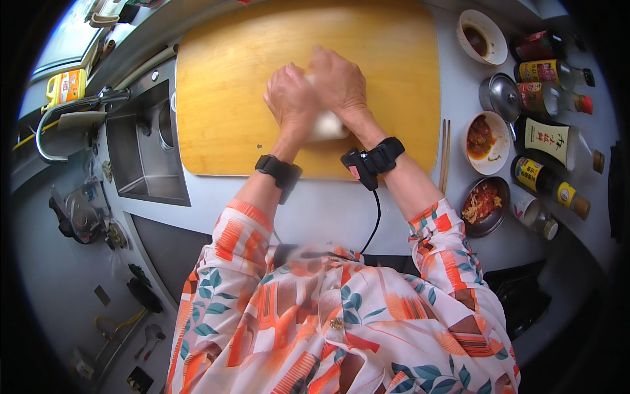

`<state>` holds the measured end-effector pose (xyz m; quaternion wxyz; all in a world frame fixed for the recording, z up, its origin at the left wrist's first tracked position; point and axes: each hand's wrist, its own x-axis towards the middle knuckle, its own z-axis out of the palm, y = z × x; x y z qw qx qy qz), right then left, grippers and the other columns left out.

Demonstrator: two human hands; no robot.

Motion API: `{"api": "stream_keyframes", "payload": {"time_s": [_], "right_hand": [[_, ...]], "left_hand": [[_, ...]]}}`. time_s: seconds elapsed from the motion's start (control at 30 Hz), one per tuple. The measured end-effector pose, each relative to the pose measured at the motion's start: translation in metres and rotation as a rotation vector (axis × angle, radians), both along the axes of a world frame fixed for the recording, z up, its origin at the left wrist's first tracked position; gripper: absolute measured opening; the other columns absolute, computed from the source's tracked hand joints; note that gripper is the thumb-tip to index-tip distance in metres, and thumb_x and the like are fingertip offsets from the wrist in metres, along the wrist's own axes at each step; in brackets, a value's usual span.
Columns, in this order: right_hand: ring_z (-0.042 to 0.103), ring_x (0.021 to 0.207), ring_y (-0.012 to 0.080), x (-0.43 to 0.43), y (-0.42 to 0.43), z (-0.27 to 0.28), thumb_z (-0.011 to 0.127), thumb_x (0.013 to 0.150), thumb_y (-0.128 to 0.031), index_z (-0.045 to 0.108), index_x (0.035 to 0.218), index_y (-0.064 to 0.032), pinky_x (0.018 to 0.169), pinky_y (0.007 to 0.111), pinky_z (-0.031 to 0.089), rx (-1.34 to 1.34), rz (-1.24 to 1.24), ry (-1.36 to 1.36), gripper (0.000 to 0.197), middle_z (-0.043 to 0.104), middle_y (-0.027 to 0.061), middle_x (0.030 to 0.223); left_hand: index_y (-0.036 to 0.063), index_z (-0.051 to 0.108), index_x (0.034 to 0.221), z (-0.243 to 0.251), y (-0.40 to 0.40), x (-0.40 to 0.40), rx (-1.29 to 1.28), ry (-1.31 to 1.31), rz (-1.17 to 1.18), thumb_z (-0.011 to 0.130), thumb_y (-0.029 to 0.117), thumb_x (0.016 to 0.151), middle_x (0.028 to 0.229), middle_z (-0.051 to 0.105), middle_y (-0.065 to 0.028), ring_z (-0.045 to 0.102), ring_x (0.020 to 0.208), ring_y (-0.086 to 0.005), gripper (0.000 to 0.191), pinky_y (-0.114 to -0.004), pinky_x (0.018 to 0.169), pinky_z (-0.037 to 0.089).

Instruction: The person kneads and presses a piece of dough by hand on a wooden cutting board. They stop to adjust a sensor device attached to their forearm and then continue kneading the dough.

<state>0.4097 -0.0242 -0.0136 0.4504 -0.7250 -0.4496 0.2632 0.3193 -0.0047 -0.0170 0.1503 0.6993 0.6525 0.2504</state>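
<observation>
A lump of white dough [327, 126] lies on a large wooden cutting board [226, 108], partly covered by both hands. My left hand [291, 98] is curled over its left side, fingers bent. On the upper right side, my right hand [338, 81] wraps over the dough, its fingertips blurred. The two hands are close together, and their contact points underneath are hidden. Each wrist wears a black strap, and a cable hangs from the right one. A small dark speck [259, 146] sits on the board left of the dough.
A steel sink [147, 167] with a curved faucet [47, 123] is at the left. Wooden chopsticks [445, 152] lie right of the board. Beyond them are a bowl of dark sauce [476, 42], a lidded metal pot [499, 93], bowls of red food [485, 143] and several bottles [549, 143].
</observation>
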Motion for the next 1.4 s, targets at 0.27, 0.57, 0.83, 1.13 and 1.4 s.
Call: {"api": "stream_keyframes", "payload": {"time_s": [0.27,0.57,0.83,1.13,1.4], "right_hand": [[0.063,0.077,0.042,0.007,0.007,0.006,0.041,0.095,-0.046,0.062,0.097,-0.0075,0.07,0.049,0.05,-0.083,0.053,-0.224,0.044,0.066,0.0215,0.086],[0.063,0.087,0.0439,-0.032,-0.007,0.043,0.045,0.092,-0.031,0.061,0.098,0.0007,0.078,0.051,0.049,-0.088,0.179,-0.459,0.036,0.065,0.0261,0.09],[0.055,0.094,0.0317,-0.07,-0.098,0.032,0.051,0.086,-0.019,0.064,0.083,-0.0098,0.085,0.043,0.041,0.29,-0.175,-0.8,0.016,0.063,0.0105,0.09],[0.054,0.095,0.0321,-0.072,-0.079,0.027,0.051,0.083,-0.022,0.061,0.083,-0.0088,0.09,0.044,0.04,0.211,-0.271,-0.863,0.016,0.06,0.0101,0.09],[0.058,0.081,0.0294,-0.045,-0.027,0.005,0.06,0.077,-0.029,0.062,0.073,-0.0125,0.075,0.042,0.045,0.059,-0.283,-0.825,0.017,0.064,0.0072,0.075]], "left_hand": [[0.0075,0.068,0.093,0.018,0.016,0.009,-0.191,-0.056,-0.071,0.033,0.038,0.095,0.096,0.068,-0.0207,0.062,0.09,-0.0391,0.047,-0.046,0.082,0.045],[-0.0015,0.066,0.093,0.029,0.018,-0.042,-0.368,-0.515,-0.246,0.035,0.036,0.095,0.105,0.067,-0.0211,0.06,0.103,-0.0402,0.048,-0.046,0.091,0.043],[0.0075,0.059,0.086,0.023,-0.086,-0.079,0.268,-0.419,-0.525,0.048,0.021,0.086,0.083,0.058,-0.0129,0.056,0.081,-0.034,0.017,-0.048,0.071,0.04],[0.0083,0.059,0.112,0.021,-0.058,-0.075,-0.121,-0.302,-0.545,0.037,0.028,0.098,0.11,0.059,-0.0138,0.051,0.108,-0.0325,0.033,-0.047,0.096,0.032],[0.0098,0.065,0.107,0.011,-0.014,-0.049,-0.097,-0.262,-0.427,0.041,0.028,0.098,0.104,0.065,-0.0145,0.057,0.1,-0.0351,0.032,-0.048,0.087,0.041]]}}
